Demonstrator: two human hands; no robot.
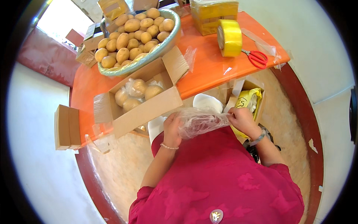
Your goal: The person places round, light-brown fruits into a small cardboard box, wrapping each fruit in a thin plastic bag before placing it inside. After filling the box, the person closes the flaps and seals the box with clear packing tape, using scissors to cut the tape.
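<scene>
While both the left hand (172, 128) and the right hand (241, 118) pinch a clear plastic bag (199, 121) stretched between them above the lap, an open cardboard box (143, 99) on the orange table (209, 69) holds bagged potatoes (137, 91). Behind it, a grey-green basin (164, 48) is heaped with loose potatoes (132, 35).

Bowl of potatoes (138, 35) sits behind the open box (143, 98), tape roll (230, 37) and scissors (256, 58) to its right
</scene>
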